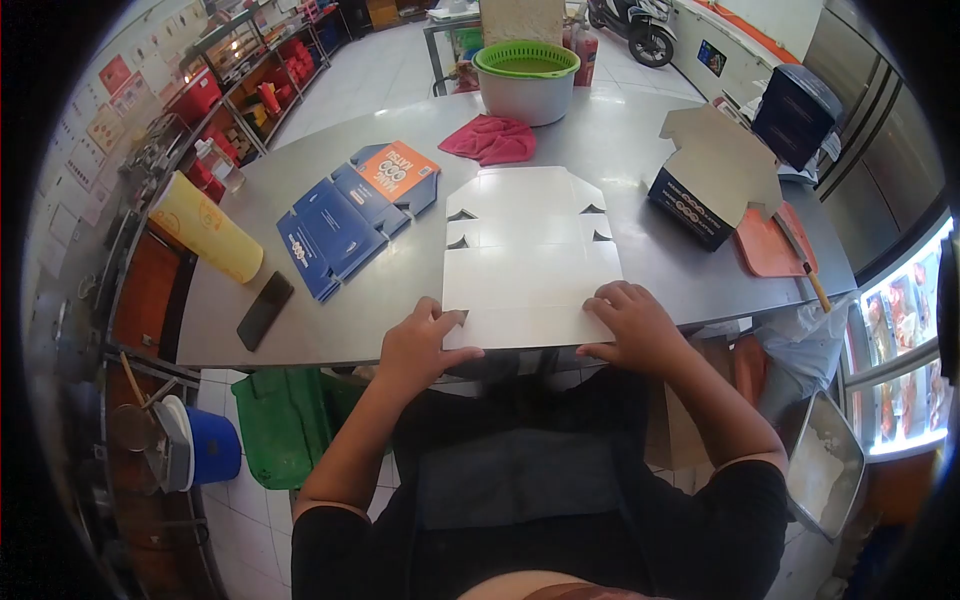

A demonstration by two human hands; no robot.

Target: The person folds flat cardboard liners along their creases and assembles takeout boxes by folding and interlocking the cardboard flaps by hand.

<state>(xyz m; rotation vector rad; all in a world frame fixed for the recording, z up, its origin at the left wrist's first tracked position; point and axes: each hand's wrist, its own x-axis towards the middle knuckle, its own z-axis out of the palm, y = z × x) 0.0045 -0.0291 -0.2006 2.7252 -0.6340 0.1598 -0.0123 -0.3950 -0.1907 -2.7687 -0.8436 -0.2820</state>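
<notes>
A flat, unfolded cardboard box point(530, 270) lies pale side up on the steel table, with slots cut along both sides. My left hand point(418, 346) grips its near left corner, fingers on top and thumb along the front edge. At the near right corner my right hand point(636, 328) holds it the same way, thumb at the edge. To the left lie more flat box blanks point(335, 228), printed side up in blue and orange. An assembled blue box point(690, 205) with its lid raised stands at the right.
Around the steel table point(390, 300) are a phone point(266, 311), a yellow cylinder point(207, 228), a pink cloth point(488, 140), a white tub point(525, 97) with a green basket point(527, 58), and a knife point(803, 252) on an orange board point(763, 250). Below stands a green bin point(285, 425).
</notes>
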